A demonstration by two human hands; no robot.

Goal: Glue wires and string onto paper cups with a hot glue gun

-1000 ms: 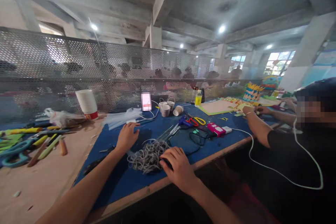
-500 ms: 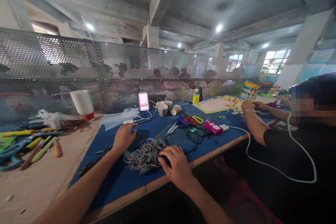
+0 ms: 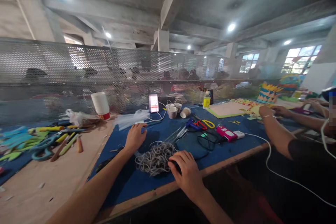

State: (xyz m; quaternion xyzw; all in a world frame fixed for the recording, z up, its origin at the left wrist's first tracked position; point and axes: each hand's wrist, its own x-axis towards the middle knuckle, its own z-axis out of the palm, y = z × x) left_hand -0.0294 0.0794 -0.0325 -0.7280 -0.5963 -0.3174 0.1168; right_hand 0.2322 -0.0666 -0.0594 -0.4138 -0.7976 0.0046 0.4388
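Right hand (image 3: 187,171): palm hidden, dark patch (image 3: 178,164) beneath unidentifiable | upright phone (image 3: 154,103): face pixelated | co-worker (image 3: 309,154): cut off, right edge | figures (image 3: 184,74): blurred behind perforated screen (image 3: 105,59) | left forearm (image 3: 97,183): cropped below

A right hand (image 3: 188,173) curls at the edge of tangled grey cord (image 3: 151,161), the left hand (image 3: 135,139) just beside translucent plastic sheeting (image 3: 131,119), at the blue-topped worktable (image 3: 132,186) before us, where a black-sleeved co-worker (image 3: 278,134) reaches in.
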